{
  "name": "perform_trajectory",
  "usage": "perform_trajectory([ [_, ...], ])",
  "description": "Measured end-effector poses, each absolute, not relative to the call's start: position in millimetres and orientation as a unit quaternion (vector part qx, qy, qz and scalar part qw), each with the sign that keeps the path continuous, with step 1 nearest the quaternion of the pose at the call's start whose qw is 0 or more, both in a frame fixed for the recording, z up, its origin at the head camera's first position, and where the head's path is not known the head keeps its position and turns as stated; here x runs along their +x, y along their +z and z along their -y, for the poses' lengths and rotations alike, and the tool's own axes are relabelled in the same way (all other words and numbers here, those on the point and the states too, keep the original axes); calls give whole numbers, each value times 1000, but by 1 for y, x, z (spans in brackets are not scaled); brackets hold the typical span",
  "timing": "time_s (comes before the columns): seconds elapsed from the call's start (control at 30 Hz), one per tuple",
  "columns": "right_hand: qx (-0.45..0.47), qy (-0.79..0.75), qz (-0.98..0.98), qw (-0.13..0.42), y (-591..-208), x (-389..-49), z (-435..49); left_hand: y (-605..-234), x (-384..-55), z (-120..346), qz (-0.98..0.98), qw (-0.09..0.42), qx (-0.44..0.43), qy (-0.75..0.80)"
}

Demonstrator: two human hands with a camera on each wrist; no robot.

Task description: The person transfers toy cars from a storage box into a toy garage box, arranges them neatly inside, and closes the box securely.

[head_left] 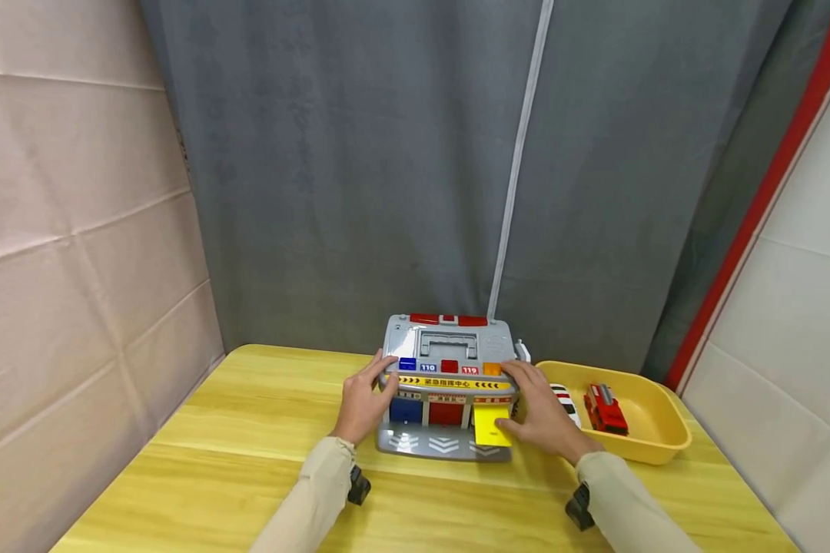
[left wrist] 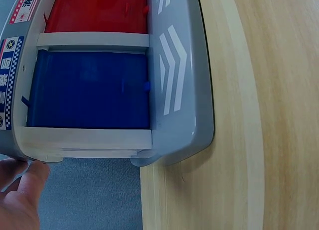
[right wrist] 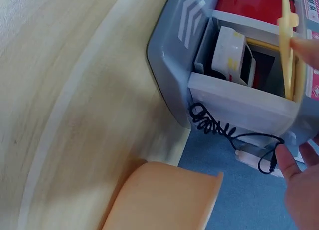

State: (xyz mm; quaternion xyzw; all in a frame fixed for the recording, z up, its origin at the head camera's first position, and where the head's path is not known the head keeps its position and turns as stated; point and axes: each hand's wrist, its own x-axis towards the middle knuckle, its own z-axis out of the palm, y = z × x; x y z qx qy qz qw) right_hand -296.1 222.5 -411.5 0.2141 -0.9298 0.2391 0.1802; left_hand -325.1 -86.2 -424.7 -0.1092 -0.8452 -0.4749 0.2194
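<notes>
A grey toy emergency station [head_left: 445, 432] stands on the table, with a blue door [left wrist: 89, 90], a red door [left wrist: 97, 11] and a raised yellow door [head_left: 491, 432] along its front. My left hand [head_left: 363, 399] grips the station's left front corner. At the right front corner, my right hand [head_left: 542, 411] has its fingers on the roof edge by the orange button [head_left: 492, 369], while the thumb touches the swung-out yellow door. Inside the bay behind that door sits a white toy vehicle [right wrist: 229, 53], partly hidden by the bay wall.
A yellow tray [head_left: 653, 453] at the station's right holds a red toy fire truck [head_left: 605, 411] and a white toy car [head_left: 566, 405]. A black coiled cord [right wrist: 214, 125] hangs along the station's right side. Behind the table [head_left: 263, 415] hangs a grey curtain [head_left: 360, 192].
</notes>
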Motion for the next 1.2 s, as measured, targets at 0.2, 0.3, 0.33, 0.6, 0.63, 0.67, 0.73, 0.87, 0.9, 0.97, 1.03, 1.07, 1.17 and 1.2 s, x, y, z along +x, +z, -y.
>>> perform_trajectory([
  [0.2,203,219,929,218,-418,-302,-215,-425,-325,87,846,216,-108,-475],
  [0.3,187,212,933,221,-422,-305,-211,-425,-325,87,846,218,-108,-475],
  [0.33,180,211,935,218,-423,-306,-210,-426,-325,87,846,219,-109,-474],
  [0.6,157,199,939,232,-428,-310,-205,-427,-326,87,846,224,-113,-471],
  [0.63,157,198,939,235,-428,-311,-205,-426,-326,87,845,224,-113,-472],
  [0.67,157,197,938,239,-428,-311,-205,-426,-326,87,845,224,-112,-473],
  [0.73,158,192,937,245,-430,-311,-205,-426,-326,86,845,223,-110,-474],
  [0.87,154,182,939,247,-432,-312,-205,-426,-326,86,848,221,-107,-469],
  [0.9,153,180,940,247,-432,-312,-205,-426,-326,85,849,220,-106,-468],
  [0.97,151,179,940,247,-433,-313,-204,-426,-326,85,850,221,-106,-467],
  [1.03,151,179,940,249,-433,-313,-204,-426,-326,86,849,225,-108,-467],
  [1.07,151,179,939,250,-433,-314,-204,-426,-326,86,848,228,-109,-465],
  [1.17,149,178,939,255,-433,-314,-202,-426,-326,87,847,231,-112,-465],
  [1.2,148,178,938,256,-433,-314,-202,-426,-326,87,846,232,-113,-466],
])
